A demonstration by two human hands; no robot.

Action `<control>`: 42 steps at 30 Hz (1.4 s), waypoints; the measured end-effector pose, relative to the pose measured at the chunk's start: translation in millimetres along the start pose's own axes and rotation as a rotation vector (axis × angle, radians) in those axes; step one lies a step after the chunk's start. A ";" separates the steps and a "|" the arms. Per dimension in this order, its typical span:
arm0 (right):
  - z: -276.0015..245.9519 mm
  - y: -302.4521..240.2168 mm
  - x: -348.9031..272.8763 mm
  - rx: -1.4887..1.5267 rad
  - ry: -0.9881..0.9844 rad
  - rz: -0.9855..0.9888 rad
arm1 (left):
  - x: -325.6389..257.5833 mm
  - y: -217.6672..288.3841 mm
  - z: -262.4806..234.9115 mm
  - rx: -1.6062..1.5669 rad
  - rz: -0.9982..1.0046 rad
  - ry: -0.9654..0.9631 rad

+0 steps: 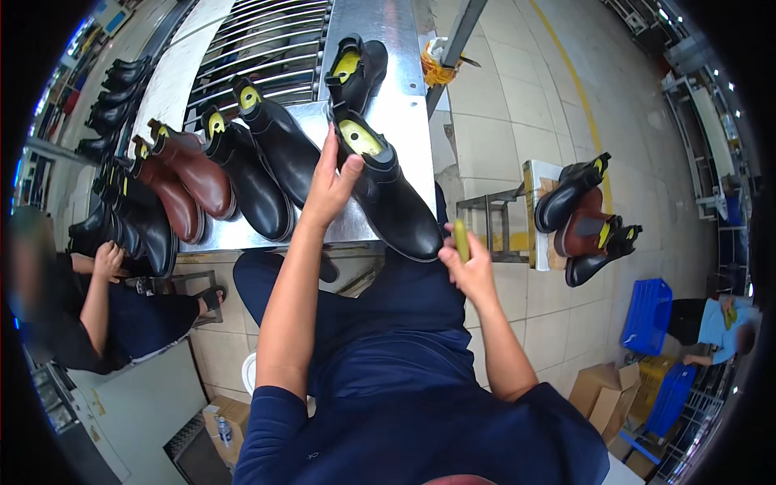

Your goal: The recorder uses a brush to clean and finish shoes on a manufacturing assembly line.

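Nearest us, our right hand [467, 267] pinches a small yellow-green tool [461, 240] at the toe of a black boot [394, 194]. Our left hand [327, 187] rests on the boot's shaft, fingers pressed together. The boot lies at the near edge of the metal bench [404, 121], beside other boots [242, 174].

On the metal table [404, 121], a boot [388, 190] was flanked by the left hand [330, 187] at its left and the right hand [467, 267] at its toe, further boots [242, 174] being ranged leftward, and another boot [356, 71] behind.
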State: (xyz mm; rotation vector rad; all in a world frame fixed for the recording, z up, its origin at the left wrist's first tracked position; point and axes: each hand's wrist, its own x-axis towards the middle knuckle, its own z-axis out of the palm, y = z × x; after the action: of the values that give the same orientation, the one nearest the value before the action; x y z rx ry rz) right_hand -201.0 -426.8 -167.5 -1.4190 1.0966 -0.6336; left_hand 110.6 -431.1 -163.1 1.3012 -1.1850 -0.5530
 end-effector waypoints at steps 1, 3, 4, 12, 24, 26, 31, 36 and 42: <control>3.3 4.8 -10.8 0.102 -0.039 0.074 | -0.1 5.5 -2.1 -0.079 -0.035 -0.018; 19.0 3.8 -16.9 0.395 -0.116 0.152 | -3.9 7.6 -10.9 0.000 -0.001 -0.024; 20.6 4.5 -17.3 0.385 -0.114 0.146 | -5.0 14.6 -12.0 0.081 0.020 -0.047; 22.0 -34.1 -31.1 0.133 0.198 -0.077 | -55.2 82.9 -16.6 -0.685 0.180 0.144; 49.2 -49.1 1.0 0.198 0.035 -0.101 | -123.1 132.9 -56.5 -0.846 0.267 0.208; 50.8 -47.7 7.1 0.264 -0.033 -0.058 | -127.4 131.6 -59.5 -0.654 0.272 0.226; 59.1 -39.0 22.3 0.305 -0.142 -0.018 | -130.8 130.0 -61.6 -0.324 0.302 0.207; 68.5 -25.7 24.7 0.318 -0.241 0.037 | -125.3 130.2 -64.9 -0.179 0.372 0.240; 80.8 -31.4 10.0 0.338 -0.245 0.042 | -130.1 124.6 -72.1 -0.065 0.384 0.224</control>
State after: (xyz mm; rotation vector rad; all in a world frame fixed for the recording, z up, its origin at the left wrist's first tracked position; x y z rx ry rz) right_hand -118.2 -402.8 -153.9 -1.1431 0.7820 -0.5671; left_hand 91.8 -255.7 -82.2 1.0154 -1.1792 -0.1594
